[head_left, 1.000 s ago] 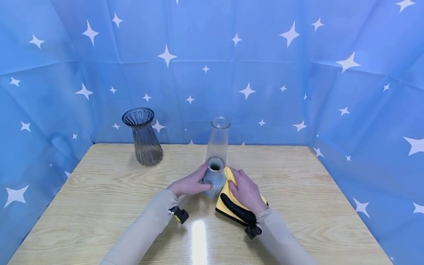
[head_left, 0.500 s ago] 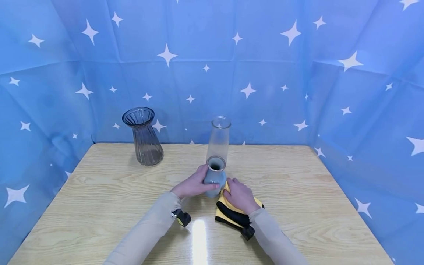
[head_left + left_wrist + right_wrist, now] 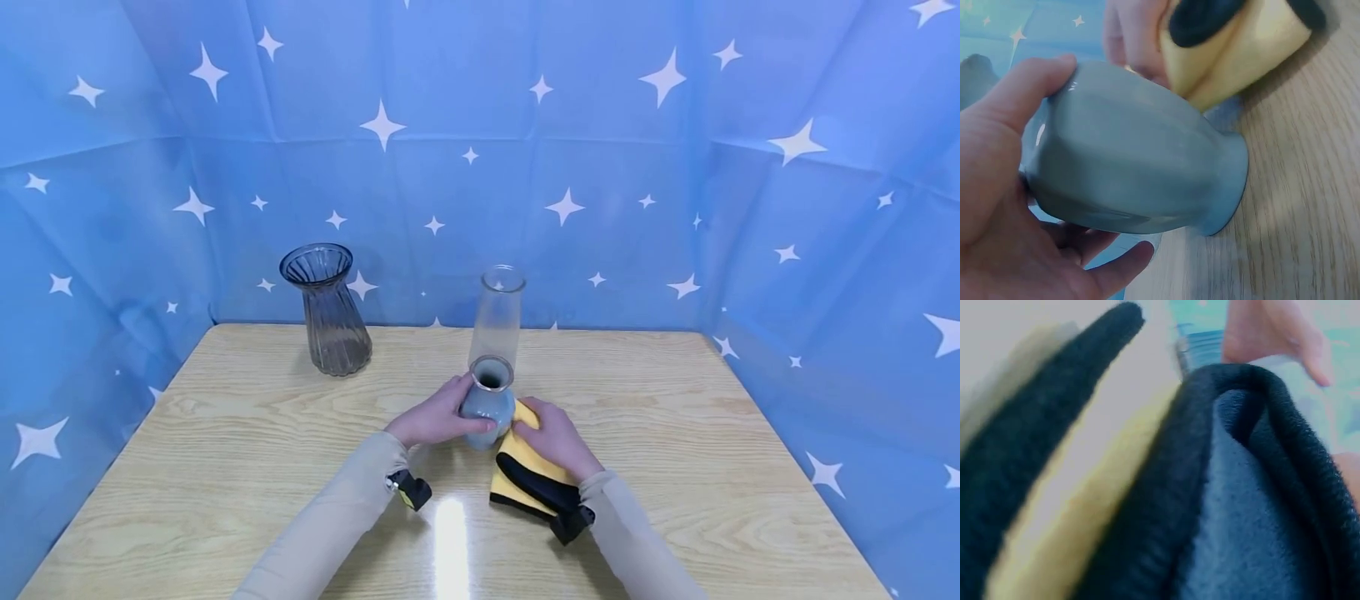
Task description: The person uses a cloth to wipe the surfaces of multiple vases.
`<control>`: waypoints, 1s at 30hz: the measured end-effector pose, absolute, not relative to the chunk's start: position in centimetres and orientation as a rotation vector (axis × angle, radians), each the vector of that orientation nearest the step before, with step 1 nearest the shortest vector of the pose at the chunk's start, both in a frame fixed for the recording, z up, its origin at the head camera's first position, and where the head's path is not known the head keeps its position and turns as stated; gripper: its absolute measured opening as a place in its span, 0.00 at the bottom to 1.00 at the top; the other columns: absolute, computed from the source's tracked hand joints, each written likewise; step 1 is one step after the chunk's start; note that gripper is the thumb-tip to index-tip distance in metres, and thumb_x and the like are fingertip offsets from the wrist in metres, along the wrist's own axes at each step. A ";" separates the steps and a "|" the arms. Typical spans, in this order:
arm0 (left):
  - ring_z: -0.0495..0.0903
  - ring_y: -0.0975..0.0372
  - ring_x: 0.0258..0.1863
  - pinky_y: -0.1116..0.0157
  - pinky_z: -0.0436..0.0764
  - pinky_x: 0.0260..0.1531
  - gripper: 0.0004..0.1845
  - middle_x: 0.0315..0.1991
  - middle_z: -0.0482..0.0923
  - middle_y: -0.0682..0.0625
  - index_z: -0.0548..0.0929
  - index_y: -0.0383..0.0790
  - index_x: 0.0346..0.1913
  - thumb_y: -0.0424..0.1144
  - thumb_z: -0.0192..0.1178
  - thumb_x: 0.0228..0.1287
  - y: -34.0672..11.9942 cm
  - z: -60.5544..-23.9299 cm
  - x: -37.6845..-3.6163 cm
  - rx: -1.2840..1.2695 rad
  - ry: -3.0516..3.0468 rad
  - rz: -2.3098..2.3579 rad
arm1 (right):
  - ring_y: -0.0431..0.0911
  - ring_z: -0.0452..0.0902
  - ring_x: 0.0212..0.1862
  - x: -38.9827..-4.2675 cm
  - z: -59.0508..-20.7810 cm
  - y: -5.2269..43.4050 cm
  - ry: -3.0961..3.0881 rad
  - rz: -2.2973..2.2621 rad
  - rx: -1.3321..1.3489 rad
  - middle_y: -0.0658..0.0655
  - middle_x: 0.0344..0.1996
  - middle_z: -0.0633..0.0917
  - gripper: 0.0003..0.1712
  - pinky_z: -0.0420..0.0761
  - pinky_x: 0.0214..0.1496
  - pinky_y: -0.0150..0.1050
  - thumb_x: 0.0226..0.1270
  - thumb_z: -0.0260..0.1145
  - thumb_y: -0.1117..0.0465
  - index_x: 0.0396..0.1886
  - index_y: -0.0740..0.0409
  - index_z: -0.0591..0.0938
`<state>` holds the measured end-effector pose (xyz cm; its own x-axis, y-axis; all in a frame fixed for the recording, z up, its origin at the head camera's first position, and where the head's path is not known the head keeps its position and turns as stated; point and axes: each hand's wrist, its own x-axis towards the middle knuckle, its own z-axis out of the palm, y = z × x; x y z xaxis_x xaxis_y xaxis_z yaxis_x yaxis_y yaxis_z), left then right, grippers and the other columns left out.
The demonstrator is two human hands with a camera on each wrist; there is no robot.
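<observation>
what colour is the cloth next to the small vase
The cloth is yellow with black edging, clearest in the head view.

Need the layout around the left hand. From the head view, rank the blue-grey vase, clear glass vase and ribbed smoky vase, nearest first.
1. blue-grey vase: held in the left hand.
2. clear glass vase: just behind, slightly right.
3. ribbed smoky vase: far back left of the table.

Staged recording booth, not a lived-in room: blue star-printed fabric backdrop [image 3: 480, 167] enclosing three sides of a light wood-grain laminate table [image 3: 225, 467], with a ribbed smoky glass vase [image 3: 330, 312] and clear glass cylinder vase [image 3: 497, 317] set out as props beyond the hands.
</observation>
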<state>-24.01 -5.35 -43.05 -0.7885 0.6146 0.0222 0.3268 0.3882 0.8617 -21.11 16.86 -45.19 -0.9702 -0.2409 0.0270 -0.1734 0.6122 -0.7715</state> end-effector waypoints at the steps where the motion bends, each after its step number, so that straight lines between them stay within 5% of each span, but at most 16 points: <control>1: 0.66 0.51 0.61 0.51 0.67 0.60 0.45 0.62 0.65 0.41 0.52 0.41 0.75 0.46 0.66 0.61 -5.4 -43.1 -24.1 0.823 2.340 1.372 | 0.43 0.72 0.26 -21.1 -44.9 16.9 2.760 -1.324 -0.338 0.52 0.31 0.80 0.18 0.74 0.31 0.38 0.66 0.63 0.65 0.55 0.62 0.80; 5: 0.69 0.52 0.61 0.52 0.68 0.59 0.48 0.62 0.68 0.41 0.49 0.39 0.73 0.45 0.69 0.59 -5.5 -43.0 -24.1 0.770 2.313 1.420 | 0.44 0.74 0.32 -20.7 -43.6 17.0 2.889 -1.297 -0.374 0.56 0.42 0.83 0.20 0.75 0.35 0.40 0.64 0.65 0.64 0.56 0.63 0.80; 10: 0.71 0.52 0.58 0.53 0.68 0.58 0.39 0.58 0.70 0.41 0.57 0.38 0.65 0.44 0.69 0.58 -5.6 -42.9 -24.0 0.750 2.290 1.447 | 0.48 0.78 0.38 -20.2 -41.9 16.9 3.083 -1.091 -0.495 0.59 0.47 0.83 0.23 0.78 0.38 0.46 0.60 0.68 0.62 0.56 0.62 0.80; 19: 0.65 0.50 0.65 0.51 0.65 0.63 0.40 0.66 0.64 0.41 0.54 0.41 0.73 0.41 0.64 0.64 -5.6 -42.8 -23.7 0.813 2.223 1.456 | 0.42 0.67 0.21 -20.4 -39.4 16.5 3.048 -1.194 -0.660 0.55 0.36 0.81 0.26 0.70 0.22 0.37 0.59 0.68 0.64 0.59 0.62 0.78; 30: 0.67 0.55 0.63 0.55 0.68 0.60 0.39 0.66 0.65 0.44 0.51 0.44 0.75 0.39 0.60 0.68 -5.5 -42.8 -23.7 0.869 2.117 1.458 | 0.49 0.78 0.37 -20.1 -38.7 17.0 2.648 -1.689 -0.289 0.61 0.47 0.81 0.27 0.81 0.34 0.38 0.67 0.65 0.58 0.64 0.58 0.74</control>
<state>-23.74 -5.52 -42.76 -0.7139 0.7003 0.0049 0.2543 0.2527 0.9335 -20.13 17.04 -38.69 -0.9832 -0.1469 0.1085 -0.1603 0.4100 -0.8979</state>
